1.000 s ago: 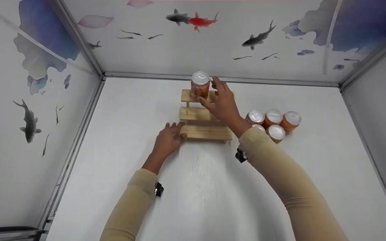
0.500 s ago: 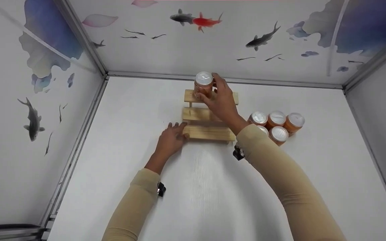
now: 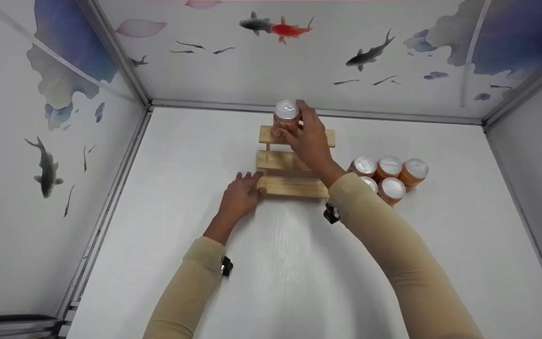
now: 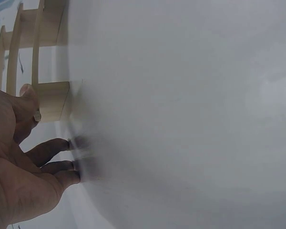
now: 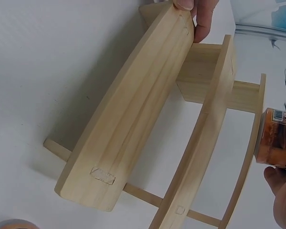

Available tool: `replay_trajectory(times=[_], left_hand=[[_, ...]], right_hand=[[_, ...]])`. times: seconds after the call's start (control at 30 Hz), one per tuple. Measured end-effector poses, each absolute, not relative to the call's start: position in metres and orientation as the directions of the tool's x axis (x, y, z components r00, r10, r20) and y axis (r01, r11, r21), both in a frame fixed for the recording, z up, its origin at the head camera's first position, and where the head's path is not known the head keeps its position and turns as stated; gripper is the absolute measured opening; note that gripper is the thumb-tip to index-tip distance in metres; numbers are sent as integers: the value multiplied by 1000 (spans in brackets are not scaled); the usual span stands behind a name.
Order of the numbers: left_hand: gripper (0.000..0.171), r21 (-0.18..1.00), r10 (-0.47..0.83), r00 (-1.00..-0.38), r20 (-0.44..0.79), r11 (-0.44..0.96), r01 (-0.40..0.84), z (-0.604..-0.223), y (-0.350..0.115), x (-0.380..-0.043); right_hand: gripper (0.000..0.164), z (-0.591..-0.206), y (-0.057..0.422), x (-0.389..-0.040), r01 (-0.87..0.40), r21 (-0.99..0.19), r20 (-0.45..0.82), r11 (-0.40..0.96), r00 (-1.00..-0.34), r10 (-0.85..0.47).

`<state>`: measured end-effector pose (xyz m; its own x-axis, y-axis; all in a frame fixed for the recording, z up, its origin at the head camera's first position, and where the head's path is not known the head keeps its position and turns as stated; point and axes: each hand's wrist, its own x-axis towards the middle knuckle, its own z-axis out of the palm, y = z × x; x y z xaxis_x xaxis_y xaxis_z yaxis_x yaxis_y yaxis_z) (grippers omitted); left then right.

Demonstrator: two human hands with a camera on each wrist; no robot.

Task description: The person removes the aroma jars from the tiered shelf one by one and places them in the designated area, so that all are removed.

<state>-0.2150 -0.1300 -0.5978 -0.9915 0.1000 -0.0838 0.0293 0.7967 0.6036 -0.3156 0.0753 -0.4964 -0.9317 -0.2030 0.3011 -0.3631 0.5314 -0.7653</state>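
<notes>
A wooden three-step rack (image 3: 294,186) stands on the white table. An orange can (image 3: 284,123) with a silver lid is upright at the left part of its top step. My right hand (image 3: 313,145) holds the can from the right, thumb at the front and fingers behind. In the right wrist view, the base of the can (image 5: 276,143) meets the top step. My left hand (image 3: 240,197) pinches the left end of the lowest step, thumb on top. In the left wrist view, the other fingers of the left hand (image 4: 26,176) reach down to the tabletop.
Several more silver-lidded orange cans (image 3: 392,189) stand grouped to the right of the rack, partly behind the right forearm. Behind the rack rises a white back wall (image 3: 214,80) painted with fish. Side panels bound the table (image 3: 195,150) at left and right.
My right hand has drawn in closer round the can, its fingers now against the far side. The can stays on the top step. My left hand keeps its place; the head view has shifted slightly.
</notes>
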Motion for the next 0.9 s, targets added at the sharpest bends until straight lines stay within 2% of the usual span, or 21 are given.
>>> replay_trajectory(times=[0.17,0.4,0.7,0.9], left_hand=[[52,613,111,-992,-59,788,52,-601,-131,-217],[52,621,103,-995,2,779,82,-634,-137,-230],[54,638,92,-994,-56,770,35,-602,-131,-218],[56,625,77,-995,-70,781,16,-599,-129,-216]], right_hand=[[82,-496,74,-315,-379,-770,322,512,-925,-201],[81,-496,77,-315,-397,-762,349,511,-917,-192],[79,-495,91,-314,-416,-744,388,523,-906,-169],[78,-495,101,-311,-443,-734,415,514,-893,-177]])
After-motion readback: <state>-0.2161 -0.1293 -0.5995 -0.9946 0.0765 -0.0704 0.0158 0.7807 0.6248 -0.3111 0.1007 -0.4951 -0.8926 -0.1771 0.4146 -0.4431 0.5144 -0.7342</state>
